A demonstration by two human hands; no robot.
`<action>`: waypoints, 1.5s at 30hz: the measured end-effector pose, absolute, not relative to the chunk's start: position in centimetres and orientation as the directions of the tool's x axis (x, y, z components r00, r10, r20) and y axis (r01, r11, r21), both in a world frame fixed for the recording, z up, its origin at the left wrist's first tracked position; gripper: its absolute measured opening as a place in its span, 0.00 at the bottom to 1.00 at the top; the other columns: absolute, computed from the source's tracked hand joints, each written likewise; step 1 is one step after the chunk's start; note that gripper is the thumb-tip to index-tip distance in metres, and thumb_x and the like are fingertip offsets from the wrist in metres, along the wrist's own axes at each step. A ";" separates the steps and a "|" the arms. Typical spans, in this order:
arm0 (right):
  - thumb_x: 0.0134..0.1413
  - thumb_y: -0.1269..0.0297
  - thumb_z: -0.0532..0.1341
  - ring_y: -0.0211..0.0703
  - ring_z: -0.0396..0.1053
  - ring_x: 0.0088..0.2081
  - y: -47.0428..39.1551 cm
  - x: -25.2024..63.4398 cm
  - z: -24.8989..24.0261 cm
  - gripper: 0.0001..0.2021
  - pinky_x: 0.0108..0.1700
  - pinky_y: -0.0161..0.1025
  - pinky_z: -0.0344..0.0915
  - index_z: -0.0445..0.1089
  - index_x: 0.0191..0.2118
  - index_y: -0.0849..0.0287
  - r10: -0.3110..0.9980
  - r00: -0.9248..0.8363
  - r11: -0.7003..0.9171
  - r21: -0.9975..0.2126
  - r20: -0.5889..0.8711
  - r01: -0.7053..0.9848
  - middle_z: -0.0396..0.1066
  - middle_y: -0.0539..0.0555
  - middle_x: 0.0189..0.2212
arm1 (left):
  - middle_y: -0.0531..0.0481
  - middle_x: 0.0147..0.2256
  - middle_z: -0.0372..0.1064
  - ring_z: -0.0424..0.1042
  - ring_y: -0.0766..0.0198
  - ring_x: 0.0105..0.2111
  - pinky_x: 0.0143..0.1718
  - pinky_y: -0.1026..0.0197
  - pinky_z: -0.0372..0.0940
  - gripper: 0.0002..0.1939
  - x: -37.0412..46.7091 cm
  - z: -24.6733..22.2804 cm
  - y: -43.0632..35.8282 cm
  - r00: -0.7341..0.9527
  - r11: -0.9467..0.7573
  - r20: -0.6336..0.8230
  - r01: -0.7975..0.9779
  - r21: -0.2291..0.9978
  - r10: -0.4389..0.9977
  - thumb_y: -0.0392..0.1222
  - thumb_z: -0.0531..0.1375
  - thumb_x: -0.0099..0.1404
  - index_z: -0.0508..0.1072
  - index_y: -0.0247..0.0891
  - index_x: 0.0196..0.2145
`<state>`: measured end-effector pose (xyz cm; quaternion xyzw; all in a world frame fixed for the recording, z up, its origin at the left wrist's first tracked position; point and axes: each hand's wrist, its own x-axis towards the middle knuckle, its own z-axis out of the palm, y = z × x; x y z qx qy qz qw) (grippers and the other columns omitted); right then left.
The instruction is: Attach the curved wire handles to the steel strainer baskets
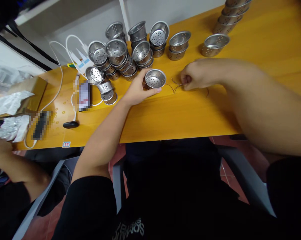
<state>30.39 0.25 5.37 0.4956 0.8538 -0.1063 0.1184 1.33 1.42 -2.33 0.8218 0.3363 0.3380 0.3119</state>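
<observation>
Near upper centre of frame, left hand (138,91) holds a perforated metal cup (155,80) around its side; right hand (196,75) curled close at thin bent wires (175,88), whether gripping any I can't tell. Steady cup, light fingertip pinch should serve best.

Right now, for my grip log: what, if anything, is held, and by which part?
Left hand: metal cup, by its outer wall. Right hand: at thin strands; hold unclear.
</observation>
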 end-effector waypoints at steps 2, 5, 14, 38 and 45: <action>0.64 0.64 0.69 0.46 0.69 0.34 0.1 30.0 5.3 0.04 0.37 0.43 0.57 0.77 0.40 0.58 0.811 -0.499 0.511 -0.043 -0.305 0.858 0.77 0.55 0.35 | 0.38 0.63 0.70 0.76 0.50 0.62 0.67 0.44 0.72 0.53 1.4 -2.2 1.3 0.539 -0.566 0.340 0.334 0.754 0.771 0.79 0.68 0.56 0.61 0.41 0.65; 0.66 0.64 0.69 0.46 0.69 0.35 0.0 30.0 5.5 0.05 0.39 0.42 0.57 0.76 0.43 0.58 0.807 -0.522 0.523 -0.074 -0.276 0.849 0.77 0.55 0.37 | 0.37 0.63 0.69 0.76 0.49 0.62 0.66 0.44 0.72 0.53 1.4 -2.0 1.1 0.538 -0.557 0.335 0.325 0.764 0.774 0.79 0.68 0.55 0.61 0.41 0.64; 0.63 0.70 0.67 0.44 0.71 0.35 0.3 32.6 6.7 0.04 0.40 0.42 0.63 0.74 0.43 0.58 0.858 -0.492 0.465 -0.183 -0.145 0.866 0.77 0.55 0.38 | 0.37 0.62 0.71 0.78 0.50 0.61 0.64 0.45 0.75 0.52 1.3 -2.1 1.2 0.541 -0.570 0.352 0.311 0.760 0.764 0.77 0.69 0.56 0.60 0.41 0.65; 0.76 0.51 0.51 0.54 0.74 0.45 -3.2 26.2 6.3 0.13 0.51 0.49 0.72 0.68 0.54 0.45 0.883 -0.429 0.465 -0.478 0.190 0.745 0.79 0.54 0.46 | 0.41 0.60 0.68 0.75 0.50 0.60 0.67 0.41 0.69 0.58 2.4 -2.5 0.8 0.508 -0.576 0.368 0.349 0.740 0.779 0.78 0.69 0.55 0.50 0.47 0.69; 0.73 0.56 0.54 0.50 0.73 0.39 -3.2 25.3 5.7 0.08 0.45 0.47 0.72 0.69 0.49 0.46 0.895 -0.396 0.442 -0.531 0.206 0.723 0.79 0.52 0.40 | 0.43 0.59 0.65 0.72 0.50 0.63 0.71 0.41 0.64 0.55 2.7 -2.8 0.5 0.537 -0.617 0.388 0.353 0.703 0.749 0.77 0.67 0.59 0.48 0.48 0.70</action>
